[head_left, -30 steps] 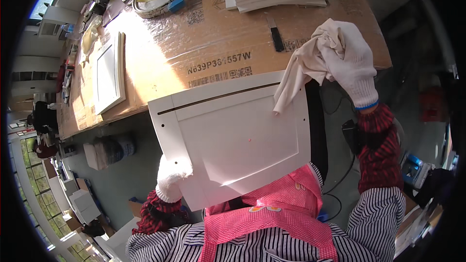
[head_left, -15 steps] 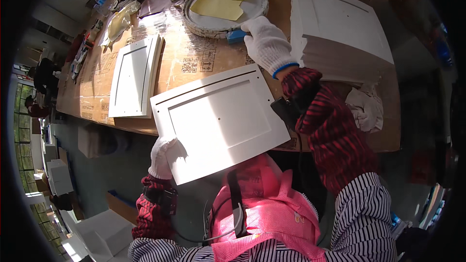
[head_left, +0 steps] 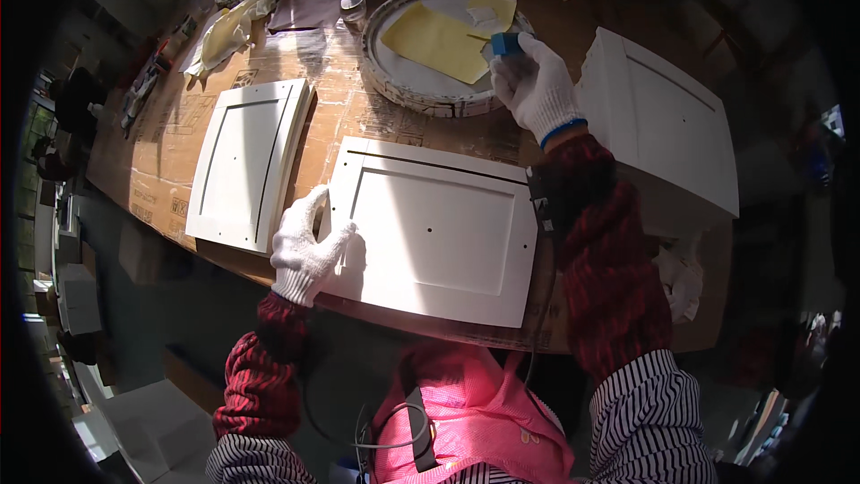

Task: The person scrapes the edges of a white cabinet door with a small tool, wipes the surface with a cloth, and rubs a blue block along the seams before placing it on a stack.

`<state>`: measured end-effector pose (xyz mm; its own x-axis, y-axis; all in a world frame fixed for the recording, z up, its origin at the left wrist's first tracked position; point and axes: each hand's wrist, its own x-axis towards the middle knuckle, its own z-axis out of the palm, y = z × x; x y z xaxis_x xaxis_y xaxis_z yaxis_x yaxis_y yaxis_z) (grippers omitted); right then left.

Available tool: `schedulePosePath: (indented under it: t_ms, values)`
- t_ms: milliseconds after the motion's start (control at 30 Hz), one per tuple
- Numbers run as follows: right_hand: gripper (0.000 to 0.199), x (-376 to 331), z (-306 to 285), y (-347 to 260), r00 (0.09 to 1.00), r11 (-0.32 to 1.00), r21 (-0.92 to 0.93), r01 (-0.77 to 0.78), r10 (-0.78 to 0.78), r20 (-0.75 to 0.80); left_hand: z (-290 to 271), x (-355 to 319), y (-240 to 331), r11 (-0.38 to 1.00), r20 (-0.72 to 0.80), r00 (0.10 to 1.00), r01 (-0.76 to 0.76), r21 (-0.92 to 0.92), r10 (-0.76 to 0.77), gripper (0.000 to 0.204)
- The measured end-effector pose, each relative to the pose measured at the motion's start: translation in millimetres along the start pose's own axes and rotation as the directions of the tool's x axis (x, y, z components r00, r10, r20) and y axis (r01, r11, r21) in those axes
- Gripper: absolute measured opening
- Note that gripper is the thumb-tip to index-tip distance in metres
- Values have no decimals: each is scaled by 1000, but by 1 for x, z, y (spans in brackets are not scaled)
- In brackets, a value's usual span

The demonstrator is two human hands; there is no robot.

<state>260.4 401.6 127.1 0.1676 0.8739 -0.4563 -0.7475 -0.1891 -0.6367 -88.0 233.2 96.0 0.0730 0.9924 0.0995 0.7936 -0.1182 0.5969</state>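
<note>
A white panel (head_left: pixel 439 242) with a recessed middle, a dark groove along its far side and small holes lies in front of me at the table's near edge. My left hand (head_left: pixel 309 246), in a white knit glove, is at its left edge, thumb and fingers spread apart and touching it. Raised at the near right of a round lid-like tray (head_left: pixel 430 106), my gloved right hand (head_left: pixel 537 85) pinches a small blue block (head_left: pixel 506 44). Yellow sheets (head_left: pixel 437 40) that look like sandpaper lie on the tray, partly behind the block.
To the left stand stacked white panels (head_left: pixel 235 161); a taller stack of white panels (head_left: pixel 667 108) stands at the right, with a crumpled white cloth (head_left: pixel 681 282) nearer me. Glass jars (head_left: pixel 352 7) and rags (head_left: pixel 228 33) occupy the far left of the cardboard-covered table (head_left: pixel 170 157).
The tilted white panel has turned and now lies flatter, further onto the table. My left hand's fingers have spread at its edge. My right hand has lifted the blue block from beside the tray.
</note>
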Motion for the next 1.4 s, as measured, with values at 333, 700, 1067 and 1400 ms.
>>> schedulePosePath:
  t_ms: [333, 700, 1067, 1400]
  values:
    - [46, 110, 45, -24, 604, 197, -892, 406, -791, 100, 24, 11, -25, 962, -181, 983, -59, -265, 10, 26]
    - [46, 162, 23, -13, 673, -18, -944, 330, -697, 249, 21, 18, -25, 962, -237, 971, -32, -272, -35, 15]
    - [47, 162, 18, -7, 668, -64, -906, 420, -654, 355, 24, 16, -30, 957, -250, 968, -48, -285, -26, 14]
    - [46, 163, 20, -10, 672, -74, -910, 408, -650, 354, 24, 18, -28, 958, -231, 972, -23, -287, -46, 13]
